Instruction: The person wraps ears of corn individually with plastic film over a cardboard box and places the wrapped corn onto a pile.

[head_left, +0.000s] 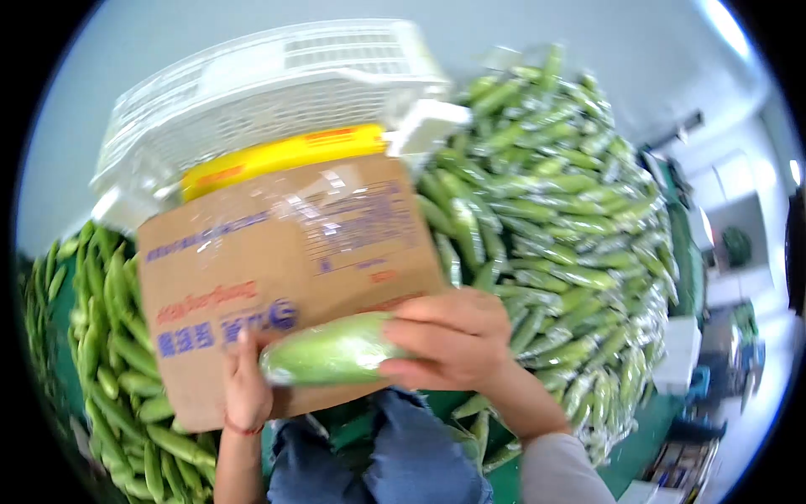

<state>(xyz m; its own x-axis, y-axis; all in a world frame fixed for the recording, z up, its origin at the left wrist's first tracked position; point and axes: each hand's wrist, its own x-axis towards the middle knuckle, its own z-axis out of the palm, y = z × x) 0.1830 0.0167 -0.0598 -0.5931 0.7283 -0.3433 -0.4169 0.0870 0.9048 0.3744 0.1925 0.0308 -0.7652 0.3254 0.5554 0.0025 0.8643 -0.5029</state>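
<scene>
One film-wrapped vegetable (332,349) is held over a carton (235,281), right hand (453,340) curled around one end, left hand (248,382) part-open at the other; likely light, firm, slick, best gripped mid-body.

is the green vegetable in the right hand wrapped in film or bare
Wrapped: glossy, whitish glare of clear film shows on the green vegetable in the right hand.
</scene>
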